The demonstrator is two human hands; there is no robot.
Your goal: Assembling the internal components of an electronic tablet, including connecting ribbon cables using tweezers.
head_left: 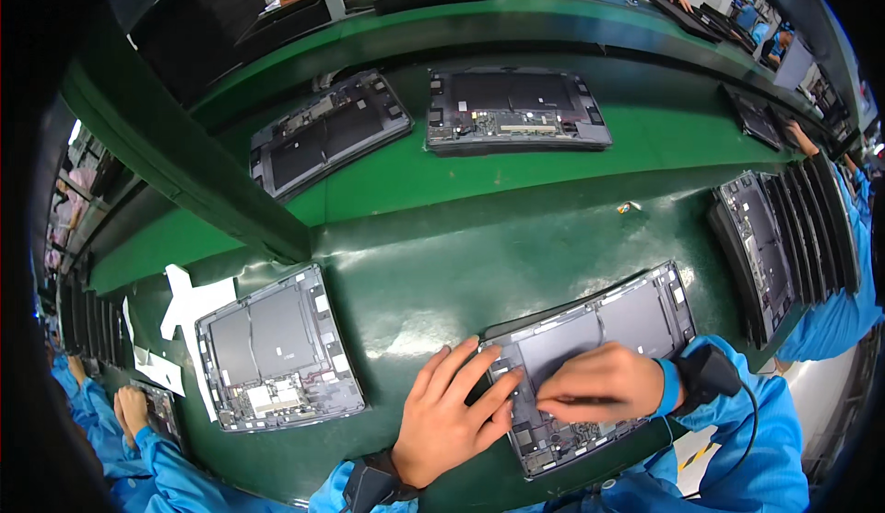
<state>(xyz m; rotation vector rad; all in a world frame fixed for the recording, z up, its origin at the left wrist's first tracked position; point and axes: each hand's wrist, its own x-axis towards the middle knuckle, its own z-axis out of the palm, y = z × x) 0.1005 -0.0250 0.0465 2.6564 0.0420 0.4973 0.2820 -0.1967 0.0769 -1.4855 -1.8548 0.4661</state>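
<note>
In front of me an opened tablet (636, 322) lies tilted on the green bench, its dark battery cells and circuit board bared. My left hand (452, 412) has its fingers spread, with the tips resting on the tablet's left edge. Over the middle of the tablet my right hand (599, 384) is closed, fingers pinched together close to the inner parts. Whatever the pinch may hold is hidden. A second opened tablet (281, 342) lies to the left, apart from both hands.
Opened tablets (516, 107) sit on the green conveyor (396, 176) behind. A row of upright tablets (761, 246) stands at right. White paper pieces (189, 310) lie at left by a dark post (184, 135). A small colored bit (629, 207) lies on the bench. Co-workers' hands (132, 409) work at far left.
</note>
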